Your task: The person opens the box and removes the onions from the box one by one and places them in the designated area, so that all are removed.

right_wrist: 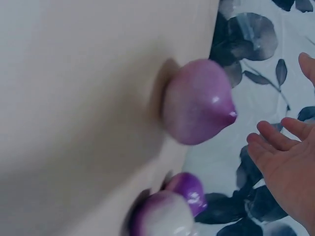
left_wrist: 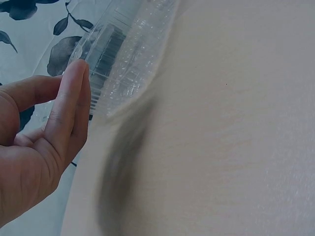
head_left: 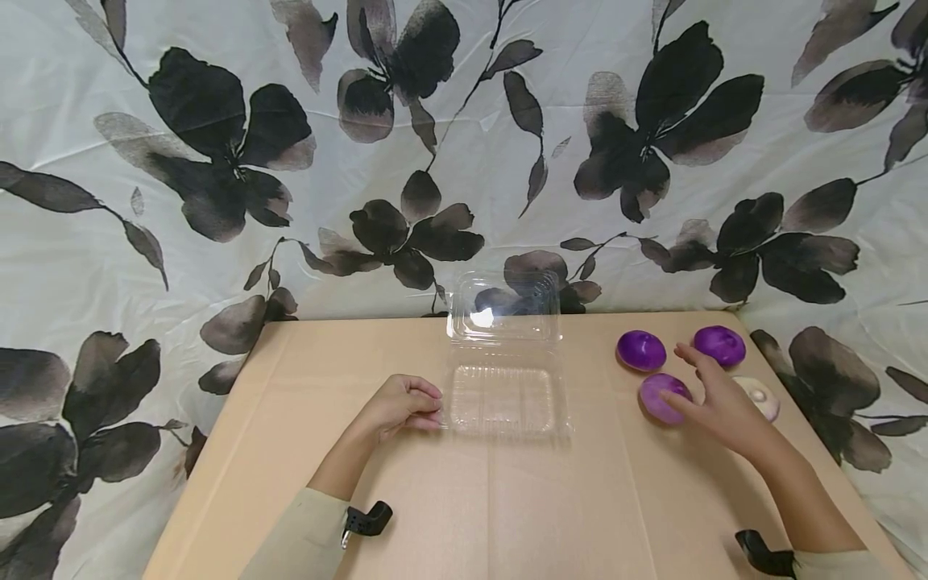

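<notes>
A clear plastic clamshell container (head_left: 506, 403) lies with its lid raised at the back of the table. At its left edge, my left hand (head_left: 402, 407) pinches the rim between thumb and fingers; the left wrist view shows the fingertips against the container (left_wrist: 133, 64). Over at the right are several red onions. My right hand (head_left: 725, 407), fingers spread, hovers beside the near purple onion (head_left: 661, 395) and partly covers a paler onion (head_left: 761, 396). Two more onions, a left one (head_left: 641, 350) and a right one (head_left: 719, 345), sit behind. The right wrist view shows a gap between the fingers and an onion (right_wrist: 197, 103).
The light wood-coloured table (head_left: 558, 499) ends at the back against a white cloth (head_left: 507, 161) with dark flowers. Its right edge runs close past the onions. A dark wrist camera (head_left: 368, 519) sits on the left sleeve, another dark camera (head_left: 764, 554) on the right.
</notes>
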A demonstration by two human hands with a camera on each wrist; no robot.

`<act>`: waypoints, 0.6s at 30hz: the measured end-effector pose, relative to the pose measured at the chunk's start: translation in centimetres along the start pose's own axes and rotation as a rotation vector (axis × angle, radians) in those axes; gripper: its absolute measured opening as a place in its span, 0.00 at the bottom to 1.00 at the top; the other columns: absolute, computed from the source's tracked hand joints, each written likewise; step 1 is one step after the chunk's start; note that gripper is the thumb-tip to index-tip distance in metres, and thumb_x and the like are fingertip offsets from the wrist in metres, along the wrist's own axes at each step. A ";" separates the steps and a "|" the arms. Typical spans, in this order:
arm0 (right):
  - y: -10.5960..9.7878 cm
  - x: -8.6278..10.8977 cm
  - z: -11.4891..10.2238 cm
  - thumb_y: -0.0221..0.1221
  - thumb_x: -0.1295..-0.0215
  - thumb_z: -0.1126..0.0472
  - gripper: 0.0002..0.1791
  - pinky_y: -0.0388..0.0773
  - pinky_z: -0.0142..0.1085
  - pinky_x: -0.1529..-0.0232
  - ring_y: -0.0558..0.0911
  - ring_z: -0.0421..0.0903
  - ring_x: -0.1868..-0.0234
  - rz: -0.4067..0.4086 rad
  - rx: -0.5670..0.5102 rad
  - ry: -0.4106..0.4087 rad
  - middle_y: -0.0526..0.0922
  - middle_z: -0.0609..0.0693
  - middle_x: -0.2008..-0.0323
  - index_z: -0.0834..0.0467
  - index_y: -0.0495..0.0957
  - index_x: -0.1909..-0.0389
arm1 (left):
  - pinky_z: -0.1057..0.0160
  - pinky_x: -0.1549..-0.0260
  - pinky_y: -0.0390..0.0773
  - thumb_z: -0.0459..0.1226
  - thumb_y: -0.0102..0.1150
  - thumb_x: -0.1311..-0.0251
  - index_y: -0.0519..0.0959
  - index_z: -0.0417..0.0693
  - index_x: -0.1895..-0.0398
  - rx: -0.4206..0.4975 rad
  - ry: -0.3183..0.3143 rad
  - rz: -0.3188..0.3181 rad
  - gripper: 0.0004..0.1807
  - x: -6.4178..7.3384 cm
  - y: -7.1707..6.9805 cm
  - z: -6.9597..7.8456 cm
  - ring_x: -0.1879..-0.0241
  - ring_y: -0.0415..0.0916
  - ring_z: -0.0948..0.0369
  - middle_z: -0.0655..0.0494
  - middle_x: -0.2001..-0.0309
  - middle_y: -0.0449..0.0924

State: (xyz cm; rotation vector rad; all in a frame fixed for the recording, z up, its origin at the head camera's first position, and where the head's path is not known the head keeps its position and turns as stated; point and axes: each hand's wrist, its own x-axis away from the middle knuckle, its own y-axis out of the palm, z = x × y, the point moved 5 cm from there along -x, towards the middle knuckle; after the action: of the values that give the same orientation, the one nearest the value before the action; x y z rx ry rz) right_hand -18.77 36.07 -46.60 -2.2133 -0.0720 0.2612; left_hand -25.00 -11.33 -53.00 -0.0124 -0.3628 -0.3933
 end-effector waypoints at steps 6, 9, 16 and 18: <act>0.0 -1.6 -1.5 0.68 0.32 0.50 0.51 0.67 0.77 0.36 0.62 0.77 0.29 -0.027 -0.015 0.005 0.60 0.73 0.25 0.67 0.49 0.20 | 0.59 0.62 0.94 0.21 0.57 0.34 0.73 0.20 0.49 0.001 0.000 0.004 0.12 -0.1 0.1 -0.1 0.69 0.87 0.56 0.45 0.67 0.82; 0.2 -2.5 -2.3 0.67 0.31 0.49 0.52 0.65 0.77 0.33 0.61 0.76 0.27 -0.039 -0.031 0.004 0.58 0.72 0.24 0.65 0.48 0.19 | 0.59 0.61 0.94 0.22 0.57 0.33 0.73 0.20 0.48 0.005 -0.003 0.004 0.13 -0.1 0.2 -0.2 0.69 0.87 0.56 0.44 0.67 0.82; 0.8 -4.1 -4.1 0.67 0.31 0.52 0.48 0.62 0.74 0.28 0.60 0.73 0.25 -0.028 -0.036 -0.062 0.60 0.72 0.25 0.68 0.53 0.21 | 0.60 0.63 0.94 0.24 0.58 0.33 0.74 0.21 0.49 -0.006 -0.001 0.005 0.13 0.2 0.1 0.0 0.71 0.87 0.57 0.46 0.69 0.84; 0.9 -4.4 -4.6 0.67 0.31 0.53 0.47 0.61 0.74 0.27 0.60 0.73 0.25 -0.023 -0.042 -0.081 0.61 0.72 0.25 0.68 0.54 0.22 | 0.58 0.63 0.94 0.25 0.59 0.33 0.75 0.23 0.50 -0.027 0.010 0.013 0.12 0.4 -0.1 0.3 0.70 0.87 0.57 0.45 0.69 0.85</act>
State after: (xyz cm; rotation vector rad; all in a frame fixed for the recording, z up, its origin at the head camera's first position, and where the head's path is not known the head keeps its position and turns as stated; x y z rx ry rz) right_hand -22.11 31.28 -43.84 -2.2421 -0.1480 0.3393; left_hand -24.81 -11.57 -52.64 -0.0388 -0.3478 -0.3854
